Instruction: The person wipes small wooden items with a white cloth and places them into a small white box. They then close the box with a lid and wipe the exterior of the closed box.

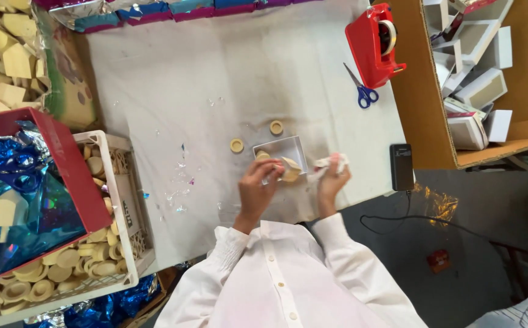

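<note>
A small white open box (281,149) lies on the white-covered table (215,79), right in front of me. My left hand (258,185) holds a pale wooden piece (290,169) at the box's near edge, fingers curled around it. Just right of the box, my right hand (332,179) is closed on a crumpled white cloth or paper (328,161). Two tan wooden rings lie beyond the box, one (236,145) to its left and one (276,127) behind it. Another round piece (263,155) sits in the box's near left corner.
A white crate (121,200) of tan wooden rings and a red bin (63,158) with blue foil stand at left. A red tape dispenser (374,42), blue-handled scissors (361,90) and a black phone (401,166) lie at right, beside a cardboard box (422,115) of white boxes.
</note>
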